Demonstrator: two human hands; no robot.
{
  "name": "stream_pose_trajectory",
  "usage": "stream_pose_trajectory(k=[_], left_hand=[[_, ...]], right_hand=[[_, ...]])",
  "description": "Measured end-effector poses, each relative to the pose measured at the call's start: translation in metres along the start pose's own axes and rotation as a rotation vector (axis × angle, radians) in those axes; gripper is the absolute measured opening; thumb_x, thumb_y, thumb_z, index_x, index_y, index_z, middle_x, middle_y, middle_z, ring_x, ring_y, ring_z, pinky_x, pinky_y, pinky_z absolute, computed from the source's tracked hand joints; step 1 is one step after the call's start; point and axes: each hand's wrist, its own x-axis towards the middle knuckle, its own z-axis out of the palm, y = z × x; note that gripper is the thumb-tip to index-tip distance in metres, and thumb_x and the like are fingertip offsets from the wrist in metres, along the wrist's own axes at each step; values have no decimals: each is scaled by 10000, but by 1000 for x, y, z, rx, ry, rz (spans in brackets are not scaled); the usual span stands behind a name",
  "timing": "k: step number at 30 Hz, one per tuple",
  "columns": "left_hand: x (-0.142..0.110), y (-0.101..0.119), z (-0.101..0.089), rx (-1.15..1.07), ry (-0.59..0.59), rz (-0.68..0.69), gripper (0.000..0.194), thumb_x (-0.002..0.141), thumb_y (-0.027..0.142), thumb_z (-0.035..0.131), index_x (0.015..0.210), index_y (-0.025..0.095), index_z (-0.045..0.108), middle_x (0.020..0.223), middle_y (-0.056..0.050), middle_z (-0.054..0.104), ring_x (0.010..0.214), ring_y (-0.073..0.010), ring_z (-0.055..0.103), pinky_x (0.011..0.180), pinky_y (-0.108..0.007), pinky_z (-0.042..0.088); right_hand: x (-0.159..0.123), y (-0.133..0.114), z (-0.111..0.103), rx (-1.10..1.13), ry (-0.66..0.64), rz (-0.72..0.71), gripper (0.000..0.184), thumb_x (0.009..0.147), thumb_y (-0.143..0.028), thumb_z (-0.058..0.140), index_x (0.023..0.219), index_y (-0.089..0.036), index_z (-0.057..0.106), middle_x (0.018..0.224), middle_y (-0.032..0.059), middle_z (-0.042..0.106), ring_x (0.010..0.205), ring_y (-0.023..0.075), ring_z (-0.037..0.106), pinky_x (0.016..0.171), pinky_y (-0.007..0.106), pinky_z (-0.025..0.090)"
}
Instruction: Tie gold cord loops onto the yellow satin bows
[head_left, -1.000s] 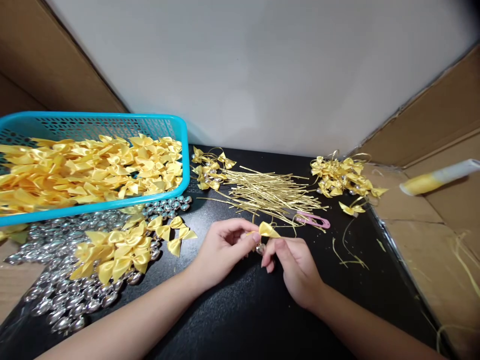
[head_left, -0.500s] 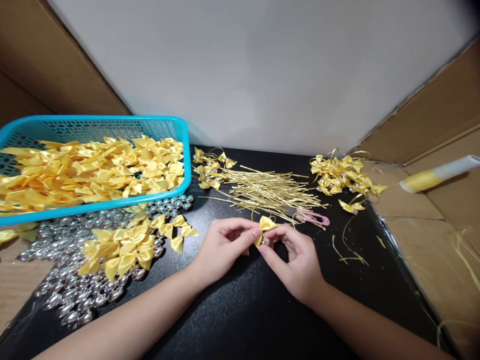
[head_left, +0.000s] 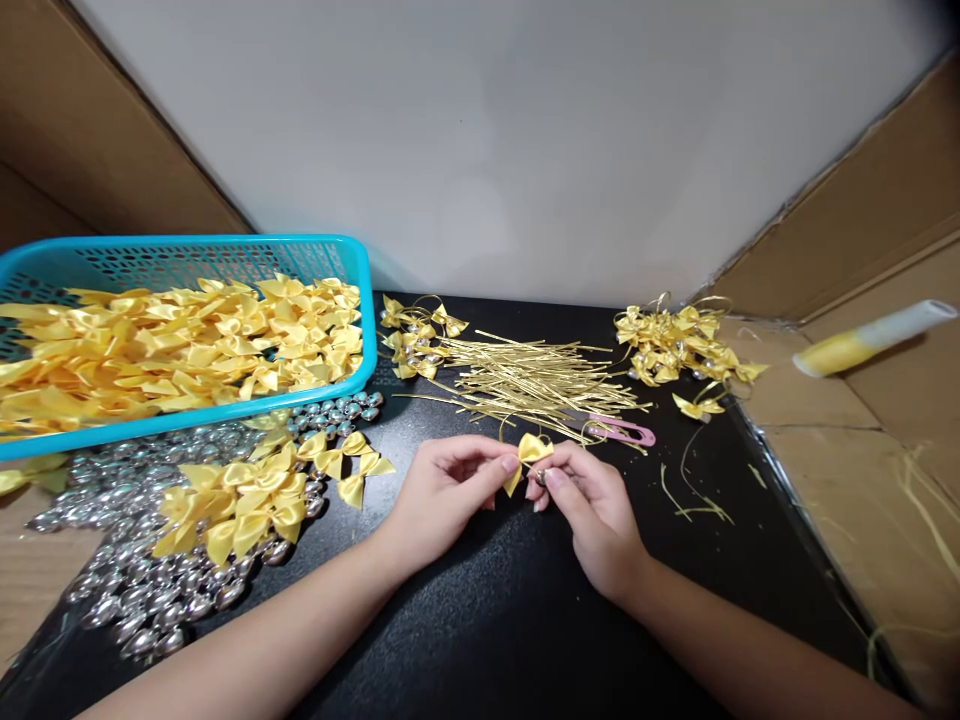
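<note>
Between thumb and fingers, my left hand (head_left: 457, 490) pinches a yellow satin bow (head_left: 531, 452) above the black table (head_left: 480, 640). Close against it on the right, my right hand (head_left: 596, 510) is closed on a small silver bell-like bead (head_left: 541, 478). A thin gold wire loops up behind the bow, partly hidden by the fingers. Just beyond both hands lies a heap of gold twist ties (head_left: 532, 380), with a pink clip-like piece (head_left: 621, 430) at its near right edge.
A turquoise basket (head_left: 366, 330) full of yellow bows stands at the left. Before it spread many silver beads (head_left: 150, 570) with loose bows (head_left: 247, 500) on top. Finished-looking bows with wire loops (head_left: 682, 345) lie back right, beside cardboard (head_left: 825, 480) and a yellow-white tube (head_left: 874, 340).
My right thumb and fingers have shifted slightly right and now grip the silver bead beside the bow. My left hand keeps its pinch on the bow. The view has moved slightly.
</note>
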Motion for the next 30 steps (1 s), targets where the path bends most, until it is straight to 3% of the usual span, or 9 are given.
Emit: stream_pose_trajectory(k=[5,12,19,22,26,30], left_hand=[[-1,1,0,1,14,5,157,790,298,701,778,153,760,588,-8,660,467,-71,477,449,-174,421],[-1,-1,1,19,43,0,163,777,306,709,774,151,759,566,0,633,458,-73,472,440,-177,410],[0,0,0,29,51,0,161,785,301,699,773,149,750,543,13,608,452,-68,468,438,-171,390],[0,2,1,38,59,1,176,782,315,699,766,146,745,542,11,605,452,-73,465,436,-177,395],[0,3,1,33,50,3,187,774,327,699,759,145,740,548,6,614,451,-76,468,433,-183,408],[-1,2,2,27,42,6,177,771,321,702,763,149,746,540,10,608,448,-74,463,431,-180,411]], right_hand=[[-1,-1,2,4,18,-26,8,857,-203,582,856,-195,580,754,24,667,691,157,652,677,297,546],[2,-2,6,-78,116,-107,170,744,-101,632,850,-212,561,715,-10,606,656,135,597,634,262,522],[1,-2,5,-58,141,-99,153,743,-115,655,838,-209,579,704,-8,616,641,136,594,629,266,525],[1,-4,4,-76,130,-61,28,797,-185,642,805,-193,616,667,4,639,603,140,603,598,267,521],[1,-3,0,-144,71,7,284,921,-267,511,680,-176,632,578,7,628,517,124,576,527,251,472],[0,-1,2,-120,97,-18,161,887,-264,568,746,-189,590,638,1,623,575,131,592,576,261,499]])
